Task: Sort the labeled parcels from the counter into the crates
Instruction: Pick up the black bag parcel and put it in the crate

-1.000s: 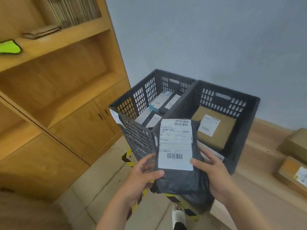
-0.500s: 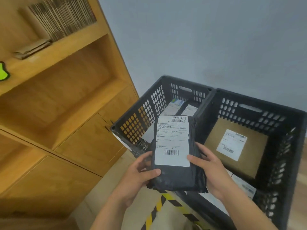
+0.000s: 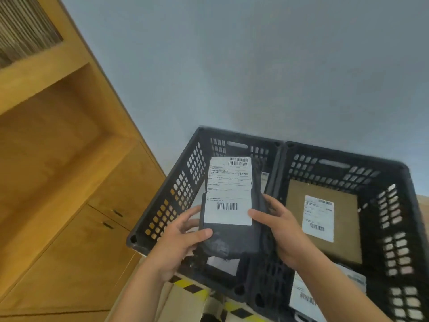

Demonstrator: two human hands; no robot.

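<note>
Black plastic in both hands here: the left hand [image 3: 178, 242] pinches the near-left corner of the parcel [image 3: 229, 238], thumb flat on top and fingers underneath. The right hand [image 3: 285, 231] clamps the right edge, its thumb on the lower corner of the white label [image 3: 228, 182]. So the hands are set apart with the parcel between them, and it hangs in the air, touching nothing else that I can see.

Now the line that matters. The parcel's long axis runs straight away from the person toward the wall [image 3: 232, 66], label up, barcode at the near end. It hangs over the left crate [image 3: 183, 189], far end well inside the rim. The wall the two crates share sits just under the right hand, and the right crate [image 3: 343, 154] lies off to that side with a brown box [image 3: 343, 228] flat inside it.

My read: if the label calls for the left crate, it's a straight lowering, no turn needed. If it's the right one, the parcel has to cross that shared wall, right hand leading.

Further out, a wooden cabinet [image 3: 69, 205] stands on the left, and yellow-and-black tape [image 3: 192, 289] marks the floor below.
</note>
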